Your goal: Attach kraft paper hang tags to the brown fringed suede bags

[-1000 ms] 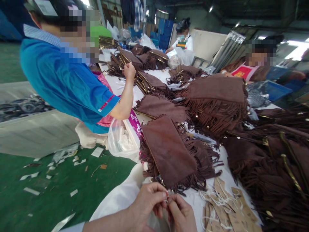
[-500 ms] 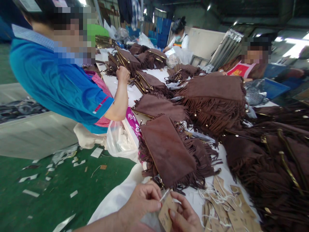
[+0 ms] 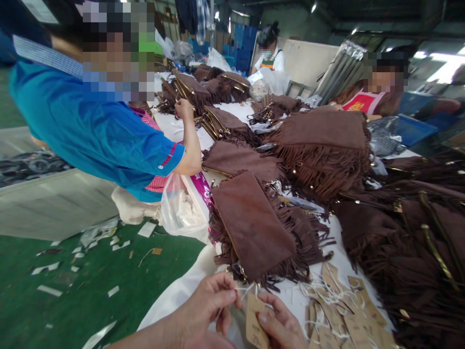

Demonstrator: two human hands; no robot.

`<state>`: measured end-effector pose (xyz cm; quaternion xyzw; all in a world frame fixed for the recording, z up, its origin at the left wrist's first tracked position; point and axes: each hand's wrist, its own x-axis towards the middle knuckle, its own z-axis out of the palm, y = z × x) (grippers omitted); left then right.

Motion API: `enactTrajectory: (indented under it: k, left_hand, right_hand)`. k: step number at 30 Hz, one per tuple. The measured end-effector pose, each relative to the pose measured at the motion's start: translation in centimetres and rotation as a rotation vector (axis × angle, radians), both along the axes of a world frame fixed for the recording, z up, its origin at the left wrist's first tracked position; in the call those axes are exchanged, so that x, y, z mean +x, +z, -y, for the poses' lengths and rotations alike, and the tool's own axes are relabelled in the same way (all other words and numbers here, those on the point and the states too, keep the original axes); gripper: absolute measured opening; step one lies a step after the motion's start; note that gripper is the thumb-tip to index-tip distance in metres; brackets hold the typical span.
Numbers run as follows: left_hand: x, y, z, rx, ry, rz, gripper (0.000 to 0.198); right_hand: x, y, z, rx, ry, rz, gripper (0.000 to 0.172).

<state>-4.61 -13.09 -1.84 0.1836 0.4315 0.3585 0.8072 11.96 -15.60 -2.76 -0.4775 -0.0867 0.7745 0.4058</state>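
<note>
A brown cardboard hang tag (image 3: 255, 317) is pinched between the thumb and fingers of my right hand (image 3: 279, 320). My left hand (image 3: 207, 305) has its thumb and fingertips closed on the tag's white string (image 3: 247, 291), drawn out to the left of the tag. Just beyond my hands lies a brown fringed bag (image 3: 256, 225), flat on the white-covered table, its metal ring and clasp end closest to my fingers. Whether the string passes through that hardware is too small to tell. More tags with white strings (image 3: 341, 310) lie loosely heaped right of my right hand.
Stacked fringed bags (image 3: 323, 128) cover the table's middle, with a dark pile (image 3: 403, 257) at the right. A co-worker in a blue shirt (image 3: 98, 126) works at the left; two other people are farther back. A plastic bag (image 3: 183, 208) hangs by the table's edge; scraps litter the green floor.
My left hand has drawn slightly away to the left from the tag, with the string between. The tag now hangs more upright in my right hand. The blue-shirted co-worker's arm has shifted slightly right.
</note>
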Motion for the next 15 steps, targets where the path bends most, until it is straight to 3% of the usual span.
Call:
enactTrajectory:
  k: [7,15]
  left_hand:
    - [0.21,-0.48,-0.02,-0.023,0.02,-0.014,0.033]
    - [-0.06,-0.39,-0.29,-0.294,0.164,-0.194,0.026]
  right_hand:
    - [-0.24,-0.11,-0.18,0.02,0.021,-0.022,0.04]
    - [-0.03,-0.67,0.23,0.006,0.009,-0.032,0.042]
